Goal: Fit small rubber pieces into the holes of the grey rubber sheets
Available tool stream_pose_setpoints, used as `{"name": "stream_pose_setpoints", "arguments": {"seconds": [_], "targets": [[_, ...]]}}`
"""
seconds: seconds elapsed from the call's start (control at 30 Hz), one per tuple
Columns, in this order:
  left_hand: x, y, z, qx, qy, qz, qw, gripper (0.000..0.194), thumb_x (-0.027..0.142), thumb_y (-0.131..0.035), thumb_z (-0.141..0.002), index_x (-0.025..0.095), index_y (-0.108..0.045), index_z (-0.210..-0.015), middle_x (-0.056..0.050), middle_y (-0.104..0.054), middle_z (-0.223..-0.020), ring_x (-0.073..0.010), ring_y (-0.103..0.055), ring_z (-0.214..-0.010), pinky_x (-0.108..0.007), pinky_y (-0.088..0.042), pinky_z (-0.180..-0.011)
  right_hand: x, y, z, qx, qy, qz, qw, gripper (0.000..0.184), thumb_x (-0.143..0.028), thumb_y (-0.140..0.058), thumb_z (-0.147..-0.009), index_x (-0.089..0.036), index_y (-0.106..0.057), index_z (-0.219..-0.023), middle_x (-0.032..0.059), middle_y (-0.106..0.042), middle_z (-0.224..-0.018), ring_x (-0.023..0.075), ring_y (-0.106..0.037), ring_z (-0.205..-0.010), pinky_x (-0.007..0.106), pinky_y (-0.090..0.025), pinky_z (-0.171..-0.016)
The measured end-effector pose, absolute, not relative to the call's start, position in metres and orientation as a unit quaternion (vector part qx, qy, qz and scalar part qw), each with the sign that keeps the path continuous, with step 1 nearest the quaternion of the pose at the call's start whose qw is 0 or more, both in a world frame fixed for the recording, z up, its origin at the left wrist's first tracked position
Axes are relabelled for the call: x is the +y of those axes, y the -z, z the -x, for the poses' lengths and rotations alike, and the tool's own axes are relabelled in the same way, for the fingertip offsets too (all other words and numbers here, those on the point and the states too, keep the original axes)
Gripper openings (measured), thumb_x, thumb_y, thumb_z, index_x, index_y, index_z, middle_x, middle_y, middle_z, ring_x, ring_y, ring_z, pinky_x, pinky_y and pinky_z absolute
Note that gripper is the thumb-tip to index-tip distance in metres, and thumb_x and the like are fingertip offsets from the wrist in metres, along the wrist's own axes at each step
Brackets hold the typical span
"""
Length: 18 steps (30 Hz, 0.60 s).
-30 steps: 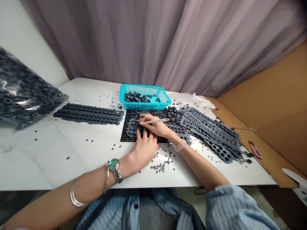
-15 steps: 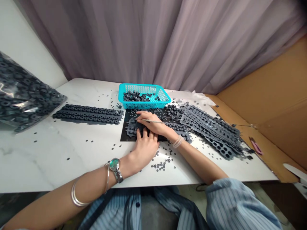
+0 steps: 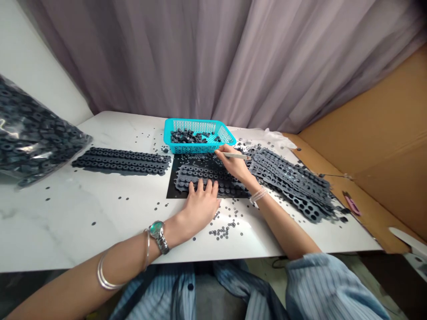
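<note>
My left hand [image 3: 202, 206] lies with fingers spread on the near edge of a dark grey rubber sheet [image 3: 185, 174], which has rows of round, ring-like parts. Under the sheet is a black mat [image 3: 172, 192]. My right hand [image 3: 236, 168] is raised over the sheet's right part, by the near right corner of the turquoise basket [image 3: 171, 144]. It is closed round a slim, pale, pen-like tool [image 3: 235, 155], whose working tip I cannot make out. Small dark rubber rings [image 3: 187, 136] lie heaped in the basket.
Another rubber sheet [image 3: 122, 161] lies to the left, beside a clear bag [image 3: 40, 133] full of rings. Punched sheets [image 3: 290, 178] are stacked at right, near a pink cutter [image 3: 352, 203] on cardboard. Small dark discs [image 3: 220, 232] are scattered over the white table [image 3: 110, 244].
My right hand has lifted off the sheet and moved right and away from me, to the basket's corner, with the tool in it. My left hand has stayed on the sheet.
</note>
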<state>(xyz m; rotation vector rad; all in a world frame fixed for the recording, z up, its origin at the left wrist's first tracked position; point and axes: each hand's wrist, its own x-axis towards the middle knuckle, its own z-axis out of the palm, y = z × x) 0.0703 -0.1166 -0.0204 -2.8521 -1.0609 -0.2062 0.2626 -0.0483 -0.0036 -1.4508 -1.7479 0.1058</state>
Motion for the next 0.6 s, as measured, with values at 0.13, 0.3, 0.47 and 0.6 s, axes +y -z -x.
{"name": "stream_pose_setpoints", "arguments": {"seconds": [0.13,0.3,0.47,0.6], "targets": [[-0.115,0.018,-0.068,-0.345,0.076,0.934,0.046,0.051,0.033,-0.039,-0.098,0.011,-0.044,-0.144,-0.017,-0.052,-0.142,-0.0362,-0.043,-0.132,-0.055,-0.035,-0.106,-0.052,0.001,-0.270,-0.679,-0.003,0.619,0.394,0.033,-0.047,-0.043,-0.096,-0.020,-0.060,-0.086,0.0023,-0.066,-0.075,0.0182,-0.058,-0.072,0.031,-0.044,-0.072],[-0.116,0.007,-0.067,-0.378,0.084,0.917,0.090,0.052,0.035,-0.039,-0.098,0.007,-0.047,-0.141,-0.021,-0.053,-0.139,-0.0370,-0.047,-0.128,-0.053,-0.034,-0.107,-0.052,0.003,-0.263,-0.670,-0.044,0.610,0.421,0.028,-0.040,-0.052,-0.093,-0.018,-0.067,-0.099,0.0045,-0.073,-0.083,0.0184,-0.064,-0.073,0.030,-0.048,-0.071],[-0.112,0.005,-0.066,-0.444,0.052,0.887,0.116,0.058,0.039,-0.045,-0.095,-0.006,-0.052,-0.131,-0.029,-0.061,-0.122,-0.0372,-0.056,-0.115,-0.050,-0.038,-0.102,-0.059,0.007,-0.232,-0.738,-0.120,0.534,0.396,0.023,-0.036,-0.055,-0.091,-0.020,-0.072,-0.094,0.0056,-0.075,-0.098,0.0200,-0.069,-0.088,0.032,-0.051,-0.080],[-0.108,0.012,-0.067,-0.448,0.054,0.885,0.111,0.056,0.037,-0.048,-0.094,-0.008,-0.054,-0.128,-0.031,-0.061,-0.120,-0.0364,-0.056,-0.115,-0.046,-0.039,-0.099,-0.065,0.008,-0.218,-0.743,-0.143,0.526,0.388,0.022,-0.030,-0.052,-0.092,-0.022,-0.072,-0.098,0.0030,-0.076,-0.099,0.0190,-0.070,-0.090,0.033,-0.053,-0.085]]}}
